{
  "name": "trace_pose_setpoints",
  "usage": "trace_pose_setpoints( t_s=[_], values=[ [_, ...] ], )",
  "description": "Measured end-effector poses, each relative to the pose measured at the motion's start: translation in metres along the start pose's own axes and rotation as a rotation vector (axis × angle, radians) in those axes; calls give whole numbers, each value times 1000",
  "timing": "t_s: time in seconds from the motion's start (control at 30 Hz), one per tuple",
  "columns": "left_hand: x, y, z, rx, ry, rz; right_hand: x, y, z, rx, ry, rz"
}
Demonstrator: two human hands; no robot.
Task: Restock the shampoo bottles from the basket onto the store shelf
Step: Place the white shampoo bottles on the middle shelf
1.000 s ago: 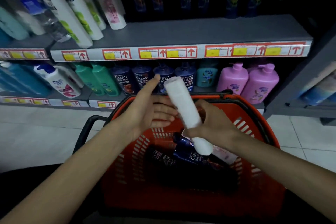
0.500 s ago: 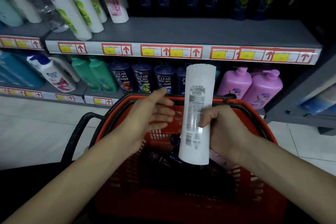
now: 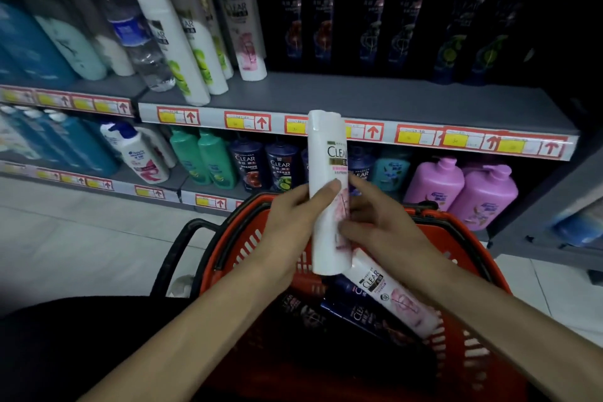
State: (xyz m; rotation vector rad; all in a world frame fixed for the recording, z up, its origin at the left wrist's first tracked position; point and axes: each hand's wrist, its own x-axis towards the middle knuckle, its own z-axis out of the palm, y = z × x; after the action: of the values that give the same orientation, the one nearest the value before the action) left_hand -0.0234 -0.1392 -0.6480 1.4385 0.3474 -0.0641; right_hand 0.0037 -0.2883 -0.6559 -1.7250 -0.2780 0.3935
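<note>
A white Clear shampoo bottle with a pink flower print stands upright above the red basket, label facing me. My left hand grips its left side with the thumb across the front. My right hand touches its right side with fingers spread along the bottle. In the basket lie another white Clear bottle and dark blue Clear bottles. The grey middle shelf has a bare stretch in front of dark Clear bottles at its back.
White Clear bottles lean at the left of the middle shelf beside a water bottle. Below stand green, dark blue and purple pump bottles. The basket's black handle sticks out left. Pale tiled floor lies left.
The white bottle has been turned so its front label faces me and lifted slightly. My left hand closed round it. The view tilted up toward the shelves.
</note>
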Motion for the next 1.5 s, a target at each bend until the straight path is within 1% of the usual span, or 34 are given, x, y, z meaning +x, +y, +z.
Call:
trace_pose_setpoints(
  t_s=[0.07,0.13,0.23,0.33,0.47,0.53,0.63,0.77,0.83,0.97,1.1,1.3,1.5],
  values=[
    [3,7,-10,-58,12,17,6,-8,1,-17,19,-23],
    [6,14,-18,-120,18,28,14,-18,2,-11,14,1],
    [16,22,-29,-197,82,55,30,-36,6,-8,-62,62],
    [28,34,-42,-203,121,97,51,-52,18,59,-155,107],
    [47,55,-66,-189,148,177,80,-75,40,33,-147,-6],
    [59,67,-77,-143,163,213,98,-82,51,11,-88,-57],
    [81,86,-89,-71,187,260,135,-84,63,-37,30,-88],
    [116,101,-105,-8,248,369,198,-80,74,-56,113,-97],
    [132,101,-113,24,277,434,228,-81,77,-102,177,-144],
    [160,96,-120,168,344,494,270,-86,82,-237,305,-256],
    [190,96,-130,194,338,498,305,-89,90,-308,405,-307],
    [241,94,-137,205,326,456,341,-93,107,-403,537,-318],
    [261,94,-130,212,313,440,361,-84,108,-479,554,-270]
  ],
)
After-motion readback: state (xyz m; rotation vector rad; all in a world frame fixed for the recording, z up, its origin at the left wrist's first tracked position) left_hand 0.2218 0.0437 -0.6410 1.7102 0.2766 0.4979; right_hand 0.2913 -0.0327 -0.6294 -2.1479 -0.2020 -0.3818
